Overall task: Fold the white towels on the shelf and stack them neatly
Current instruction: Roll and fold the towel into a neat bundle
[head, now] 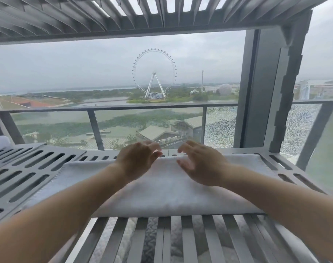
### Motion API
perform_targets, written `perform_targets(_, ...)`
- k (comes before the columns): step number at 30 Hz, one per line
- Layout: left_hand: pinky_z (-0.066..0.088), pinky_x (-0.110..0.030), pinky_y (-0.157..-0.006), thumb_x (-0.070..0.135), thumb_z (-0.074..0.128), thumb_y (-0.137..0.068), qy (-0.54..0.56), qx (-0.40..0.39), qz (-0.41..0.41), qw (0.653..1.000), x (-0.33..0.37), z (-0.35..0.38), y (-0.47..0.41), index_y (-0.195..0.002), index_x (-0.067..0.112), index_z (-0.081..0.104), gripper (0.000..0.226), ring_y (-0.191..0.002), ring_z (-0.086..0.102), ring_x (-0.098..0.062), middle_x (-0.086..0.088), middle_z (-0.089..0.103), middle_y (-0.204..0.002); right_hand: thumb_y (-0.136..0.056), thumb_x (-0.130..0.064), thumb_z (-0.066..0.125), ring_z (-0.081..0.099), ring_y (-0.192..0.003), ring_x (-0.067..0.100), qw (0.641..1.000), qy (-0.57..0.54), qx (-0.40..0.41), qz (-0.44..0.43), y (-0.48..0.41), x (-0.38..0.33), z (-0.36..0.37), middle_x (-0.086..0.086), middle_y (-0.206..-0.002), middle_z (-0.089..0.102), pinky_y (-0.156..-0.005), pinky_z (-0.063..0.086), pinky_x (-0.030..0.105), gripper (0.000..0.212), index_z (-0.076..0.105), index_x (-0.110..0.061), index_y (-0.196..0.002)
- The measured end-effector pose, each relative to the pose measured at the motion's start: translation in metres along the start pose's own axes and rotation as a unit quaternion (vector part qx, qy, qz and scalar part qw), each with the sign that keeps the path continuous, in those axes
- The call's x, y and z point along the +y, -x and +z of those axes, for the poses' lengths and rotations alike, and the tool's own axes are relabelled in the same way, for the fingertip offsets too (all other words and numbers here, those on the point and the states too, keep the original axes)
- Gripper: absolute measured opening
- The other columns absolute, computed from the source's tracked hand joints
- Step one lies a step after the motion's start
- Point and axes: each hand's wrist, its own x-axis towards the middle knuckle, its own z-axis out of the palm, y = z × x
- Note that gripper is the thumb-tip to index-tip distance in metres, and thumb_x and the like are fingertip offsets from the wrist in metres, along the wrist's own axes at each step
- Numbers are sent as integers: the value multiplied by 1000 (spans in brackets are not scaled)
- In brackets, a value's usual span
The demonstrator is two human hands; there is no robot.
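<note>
The towel (161, 190) is lying flat across the shelf (63, 148). Over its far edge the right hand (199, 165) is hovering with fingers (189, 144) spread, holding nothing; the left hand (138, 160) is curling beside it, too blurred to tell any grip. A railing (142, 107) is standing beyond.

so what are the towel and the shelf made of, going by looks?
Towel: probably white cotton-type terry; matte, fuzzy surface, with a soft rounded fold at the near edge.
Shelf: grey, matte, flat panels with crisp cut slots; looks like painted metal, though moulded plastic cannot be ruled out.
</note>
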Motion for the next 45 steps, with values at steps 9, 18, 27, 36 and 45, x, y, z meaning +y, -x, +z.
perform_targets(9, -10, -47, -114, 66, 8, -87, 64, -294, -40, 953, 14, 2, 46, -144, 40, -6, 65, -142, -10, -7, 14, -11, -154, -88, -66, 13, -18, -139, 6, 973, -46, -227, 7, 29, -1, 13, -20, -153, -12, -108, -21, 51, 58, 0, -48, -141)
perform_targets(18, -4, -57, -113, 67, 9, -88, 27, -284, -120, 951, -3, -14, 52, -145, 42, 2, 63, -143, -7, -12, 13, -3, -156, -74, -81, 8, -17, -140, 11, 973, -40, -229, 10, 32, 19, 15, -19, -152, -16, -108, -18, 49, 67, -1, -57, -136)
perform_targets(27, 4, -43, -115, 54, 14, -95, 38, -250, -127, 959, 38, -26, 91, -147, 32, 13, 56, -143, 6, -7, 11, 9, -156, -82, -72, 10, -14, -141, 12, 975, -45, -217, 2, 39, 12, 15, -18, -152, -11, -109, -13, 49, 61, 7, -52, -139)
perform_targets(36, -5, -50, -114, 70, 2, -83, 64, -333, -144, 930, 65, -54, 118, -147, 32, -3, 74, -143, -7, -9, 13, -8, -156, -91, -60, 23, -17, -140, 8, 959, -68, -267, -65, 66, 6, -12, -19, -153, -13, -110, -16, 53, 48, 8, -57, -137)
perform_targets(45, 11, -36, -118, 45, 19, -98, 86, -252, -129, 955, -26, -59, 109, -146, 22, 22, 54, -142, 16, -12, 3, 21, -155, -95, -54, 21, -5, -142, 6, 968, -93, -225, -53, 29, -68, -8, -17, -155, 1, -115, -5, 42, 51, 13, -41, -144)
